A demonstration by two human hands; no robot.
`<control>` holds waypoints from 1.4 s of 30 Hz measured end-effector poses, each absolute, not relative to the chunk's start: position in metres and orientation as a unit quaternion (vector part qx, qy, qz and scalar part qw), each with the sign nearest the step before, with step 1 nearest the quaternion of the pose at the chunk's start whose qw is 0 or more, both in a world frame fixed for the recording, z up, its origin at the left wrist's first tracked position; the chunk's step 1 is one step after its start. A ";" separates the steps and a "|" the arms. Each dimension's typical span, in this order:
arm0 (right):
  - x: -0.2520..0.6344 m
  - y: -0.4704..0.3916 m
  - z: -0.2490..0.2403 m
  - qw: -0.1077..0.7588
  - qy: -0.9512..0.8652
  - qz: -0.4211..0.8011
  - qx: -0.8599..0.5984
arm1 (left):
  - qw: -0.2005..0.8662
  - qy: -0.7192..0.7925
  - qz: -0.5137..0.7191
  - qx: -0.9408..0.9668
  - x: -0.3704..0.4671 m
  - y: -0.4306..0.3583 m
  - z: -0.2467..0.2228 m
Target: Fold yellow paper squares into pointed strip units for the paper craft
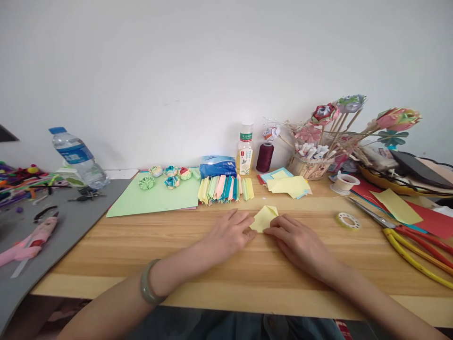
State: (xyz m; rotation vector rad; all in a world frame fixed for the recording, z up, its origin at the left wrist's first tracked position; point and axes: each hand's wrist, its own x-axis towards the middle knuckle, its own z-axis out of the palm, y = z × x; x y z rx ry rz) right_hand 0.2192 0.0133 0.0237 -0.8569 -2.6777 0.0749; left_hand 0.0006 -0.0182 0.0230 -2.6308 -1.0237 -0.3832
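Touching opposite sides of the folded yellow sheet (264,219), my left hand (230,233) and right hand (300,241) curl inward, pinched or not I cannot tell, with it between them on the wooden table (230,283), its folded flap on the far side.

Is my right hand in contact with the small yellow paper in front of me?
Touching. The head view shows the right hand with its fingertips over the lower right edge of the yellow paper, no gap between them.
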 end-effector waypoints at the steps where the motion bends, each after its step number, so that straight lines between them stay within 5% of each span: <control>1: 0.218 0.009 0.025 0.165 -0.939 0.015 -0.301 | 0.158 -0.362 -0.126 -0.910 0.001 -0.019 0.024; 11: 0.185 -0.029 0.025 0.135 -0.921 0.000 -0.365 | 0.084 -0.376 -0.137 -0.912 -0.002 -0.017 0.018; 16: 0.198 0.001 0.038 0.187 -0.889 0.136 -0.395 | 0.048 -0.369 -0.137 -0.918 -0.006 -0.013 0.021; 25: 0.194 0.048 0.029 0.105 -0.833 0.225 -0.494 | 0.098 -0.308 -0.160 -0.933 -0.015 0.001 0.013; 42: 0.194 0.014 0.020 0.160 -0.864 0.059 -0.473 | 0.157 -0.247 -0.163 -0.942 -0.008 0.005 0.010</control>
